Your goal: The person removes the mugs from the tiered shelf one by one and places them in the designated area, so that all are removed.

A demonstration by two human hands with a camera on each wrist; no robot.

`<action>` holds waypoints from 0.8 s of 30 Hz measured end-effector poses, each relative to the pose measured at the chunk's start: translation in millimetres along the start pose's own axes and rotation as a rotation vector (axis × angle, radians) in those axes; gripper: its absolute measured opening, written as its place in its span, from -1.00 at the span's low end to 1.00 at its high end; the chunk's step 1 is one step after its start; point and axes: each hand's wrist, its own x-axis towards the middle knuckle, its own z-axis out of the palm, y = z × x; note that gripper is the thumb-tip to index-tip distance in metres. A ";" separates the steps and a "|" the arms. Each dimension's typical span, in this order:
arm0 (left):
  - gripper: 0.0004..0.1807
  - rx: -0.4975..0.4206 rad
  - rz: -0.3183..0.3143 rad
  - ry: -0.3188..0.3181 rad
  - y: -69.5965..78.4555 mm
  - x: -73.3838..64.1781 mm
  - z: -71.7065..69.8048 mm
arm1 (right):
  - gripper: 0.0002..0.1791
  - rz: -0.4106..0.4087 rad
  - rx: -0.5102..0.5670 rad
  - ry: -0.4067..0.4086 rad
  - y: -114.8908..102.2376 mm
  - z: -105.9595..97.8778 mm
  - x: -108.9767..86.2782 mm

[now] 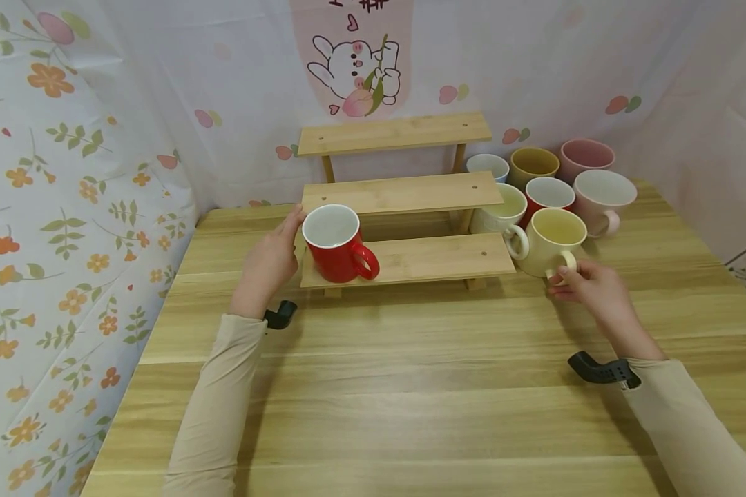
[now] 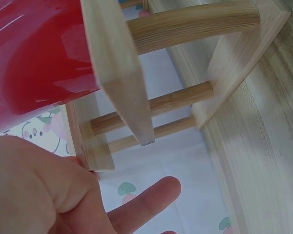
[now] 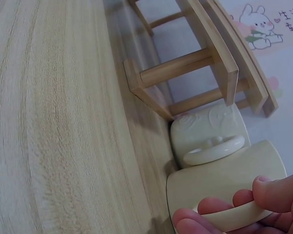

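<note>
A red mug (image 1: 332,248) with a white inside stands at the left end of the lowest tier of a wooden stepped shelf (image 1: 435,257), its handle to the right. My left hand (image 1: 271,257) is beside the mug, at the shelf's left end, its fingertips by the middle tier's edge; in the left wrist view one finger (image 2: 151,202) points out straight. On the right, my right hand (image 1: 590,290) pinches the handle of a pale yellow mug (image 1: 550,248), thumb above and fingers curled through it, as the right wrist view shows. A cream mug (image 3: 205,126) with raised decoration stands close behind.
Several more mugs crowd the shelf's right end: a pink mug (image 1: 587,155), a mustard mug (image 1: 533,166), a light pink mug (image 1: 603,197), a red one (image 1: 534,208) and a blue one (image 1: 497,177). Patterned cloth (image 1: 236,110) hangs behind the wooden table (image 1: 398,386).
</note>
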 end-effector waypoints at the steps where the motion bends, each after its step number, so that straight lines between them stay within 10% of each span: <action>1: -0.24 0.001 0.003 0.005 0.2 -0.1 0.0 | -0.60 -0.001 0.002 0.001 -0.3 -0.2 0.3; 24: -0.22 0.018 0.011 0.019 1.4 -2.0 0.7 | -0.63 -0.045 0.023 -0.013 1.9 -1.4 -1.8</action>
